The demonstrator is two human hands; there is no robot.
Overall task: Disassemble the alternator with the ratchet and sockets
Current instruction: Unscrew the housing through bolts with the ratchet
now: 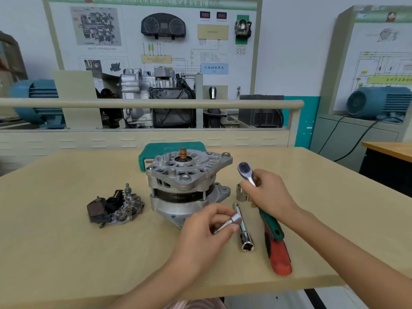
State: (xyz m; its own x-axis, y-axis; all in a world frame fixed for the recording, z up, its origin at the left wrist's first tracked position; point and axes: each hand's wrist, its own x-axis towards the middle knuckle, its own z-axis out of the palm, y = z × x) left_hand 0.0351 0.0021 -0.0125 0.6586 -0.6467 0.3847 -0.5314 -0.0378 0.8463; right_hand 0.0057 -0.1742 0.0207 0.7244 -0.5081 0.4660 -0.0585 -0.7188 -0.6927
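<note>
Left hand [207, 228]: I pinch a small socket [229, 223] with curled fingers [219, 211].
Right hand [268, 192]: I grip the ratchet [247, 172], head tilted up, forearm angled in from right.

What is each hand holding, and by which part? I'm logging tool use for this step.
The left hand pinches a small socket around its middle. The right hand grips the ratchet on its metal neck, just below the head.

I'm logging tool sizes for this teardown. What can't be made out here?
- Head view: size marks on the small socket in the left hand: too small, fingers cover part.
- Short socket: half hidden behind the right hand.
- Ratchet head: blurred.
- Green tool case: mostly behind the alternator.
</note>
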